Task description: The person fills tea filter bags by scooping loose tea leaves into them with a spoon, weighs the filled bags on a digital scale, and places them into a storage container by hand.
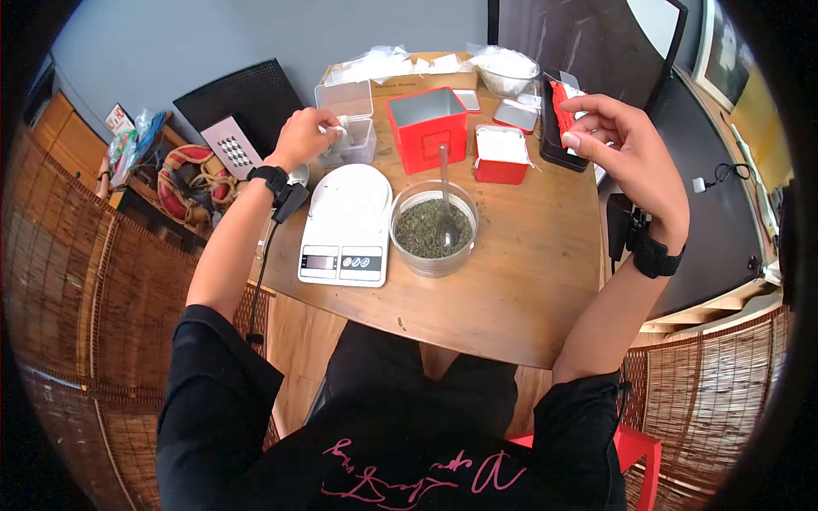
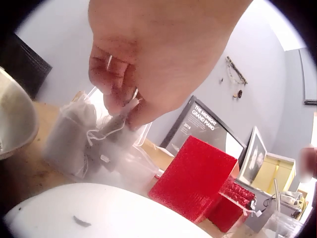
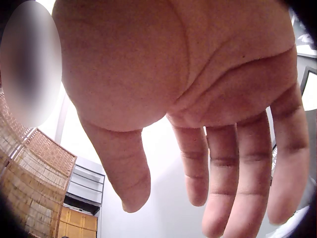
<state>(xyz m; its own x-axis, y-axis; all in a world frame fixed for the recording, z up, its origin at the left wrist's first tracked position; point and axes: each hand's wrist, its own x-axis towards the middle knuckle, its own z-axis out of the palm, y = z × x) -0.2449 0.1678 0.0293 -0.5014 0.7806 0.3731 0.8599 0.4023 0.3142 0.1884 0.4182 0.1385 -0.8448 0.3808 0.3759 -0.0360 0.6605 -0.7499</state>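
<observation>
My left hand pinches the top of a small drawstring tea bag over a clear plastic box with its lid raised. Other filled tea bags with white strings lie in that box. Held up over the table's right side, my right hand has nothing in it, its fingers relaxed and apart. A clear tub of dried green leaves stands in front of me with a spoon upright in it. Left of the tub sits a white kitchen scale.
Behind the tub stand an open red tin and a smaller red tin filled with white bags. A bowl of white pouches is at the back. The dark tray lies below my right hand. A monitor leans at left.
</observation>
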